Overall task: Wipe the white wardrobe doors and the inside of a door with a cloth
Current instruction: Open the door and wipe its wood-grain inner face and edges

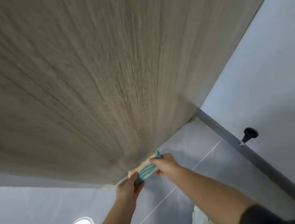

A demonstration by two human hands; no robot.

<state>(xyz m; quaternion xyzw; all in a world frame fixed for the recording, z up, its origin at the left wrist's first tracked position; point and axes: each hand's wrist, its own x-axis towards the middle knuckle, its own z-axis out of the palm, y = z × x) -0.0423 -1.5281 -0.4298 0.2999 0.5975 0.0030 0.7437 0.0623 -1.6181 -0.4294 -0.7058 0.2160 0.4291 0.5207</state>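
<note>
The door panel (94, 75) is blurred, and my fingers hide both ends of the cloth (146, 169). It stretches along the panel's edge, my left hand (128, 187) gripping the near end and my right hand (164, 165) the far one.

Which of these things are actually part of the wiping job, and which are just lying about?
In the job:
- striped cloth
- left hand and right hand, both gripping it
- wood-grain panel, cloth at its lower edge

Just there:
- black doorstop
- grey skirting
- tiled floor
</note>
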